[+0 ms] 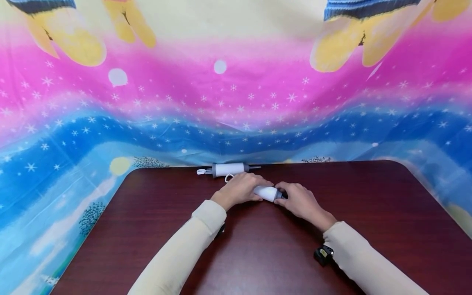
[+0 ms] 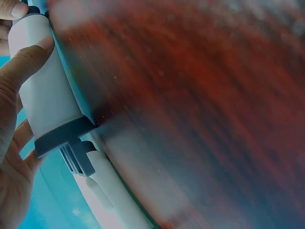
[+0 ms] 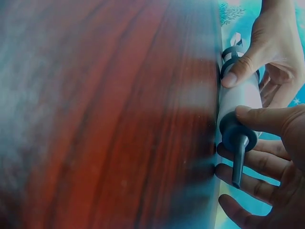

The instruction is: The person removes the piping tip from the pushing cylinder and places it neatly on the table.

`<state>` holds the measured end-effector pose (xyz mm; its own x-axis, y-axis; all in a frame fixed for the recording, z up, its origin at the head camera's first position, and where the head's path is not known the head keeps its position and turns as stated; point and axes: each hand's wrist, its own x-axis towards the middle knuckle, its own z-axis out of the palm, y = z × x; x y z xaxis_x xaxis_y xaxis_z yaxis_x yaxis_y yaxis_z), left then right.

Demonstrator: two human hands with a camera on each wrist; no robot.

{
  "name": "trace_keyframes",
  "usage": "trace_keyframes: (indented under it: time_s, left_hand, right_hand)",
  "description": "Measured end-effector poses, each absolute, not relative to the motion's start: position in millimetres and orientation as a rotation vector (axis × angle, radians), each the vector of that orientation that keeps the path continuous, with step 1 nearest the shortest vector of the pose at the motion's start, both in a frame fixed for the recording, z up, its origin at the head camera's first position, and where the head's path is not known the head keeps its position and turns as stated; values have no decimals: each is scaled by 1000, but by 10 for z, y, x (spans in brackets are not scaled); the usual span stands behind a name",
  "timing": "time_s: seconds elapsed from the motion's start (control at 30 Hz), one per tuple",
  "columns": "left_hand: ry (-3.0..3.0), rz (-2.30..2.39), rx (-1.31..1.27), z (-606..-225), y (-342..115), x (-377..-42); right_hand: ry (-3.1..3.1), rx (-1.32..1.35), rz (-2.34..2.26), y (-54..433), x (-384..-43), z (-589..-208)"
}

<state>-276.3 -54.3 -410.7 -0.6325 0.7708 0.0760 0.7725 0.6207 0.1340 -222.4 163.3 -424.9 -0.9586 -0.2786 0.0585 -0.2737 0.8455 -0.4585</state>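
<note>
Between both hands is a white hand pump [image 1: 266, 193] with dark grey ends. My left hand [image 1: 241, 189] grips its white barrel [image 2: 52, 90], thumb across the top. A grey flange [image 2: 64, 136] and white handle [image 2: 116, 191] extend beyond that hand. My right hand [image 1: 300, 200] holds the other end, its thumb on the grey cap [image 3: 232, 128] and fingers beneath. From this cap a thin grey nozzle [image 3: 239, 162] sticks out past the right thumb. In the head view, the left hand covers much of the barrel.
A second white and grey hand pump [image 1: 229, 169] lies along the far edge of the dark red-brown table [image 1: 155, 229]. Behind the table hangs a patterned pink and blue cloth [image 1: 236, 110]. A small black device [image 1: 323, 255] is by the right sleeve.
</note>
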Motion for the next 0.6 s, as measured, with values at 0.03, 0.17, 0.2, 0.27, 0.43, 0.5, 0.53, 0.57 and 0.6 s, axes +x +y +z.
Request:
trace_keyframes:
  time_s: [0.03,0.17,0.2,0.27,0.43,0.5,0.53,0.57,0.6]
  left_hand:
    - [-2817,-239,-1347,-4103,-547,-2758]
    - [-2809,-223,-1356,-4085,-565,-2729]
    - [-2808,-218,-1355,-4078,-572,-2719]
    - [-2804,-212,-1349,-4063,-583,-2699]
    - [-2770,-210,-1343,-4017,-609,-2640]
    - [-2751,-201,-1340,-3997,-624,-2610]
    - [-2741,-194,-1337,-3987,-634,-2595]
    - [-2728,-182,-1334,-3977,-644,-2577]
    - [-2716,-170,-1331,-3965,-656,-2559]
  right_hand:
    - [3009,-451,-750,1635,-2220,-4248]
    - [3005,-468,-784,1643,-2204,-4246]
    - [3000,-467,-796,1643,-2201,-4244]
    - [2989,-471,-821,1647,-2193,-4236]
    - [2966,-492,-880,1671,-2167,-4198]
    - [2950,-520,-918,1680,-2159,-4180]
    - [2934,-531,-947,1685,-2154,-4170]
    - [2916,-541,-978,1691,-2148,-4157]
    - [2899,-548,-1010,1696,-2146,-4148]
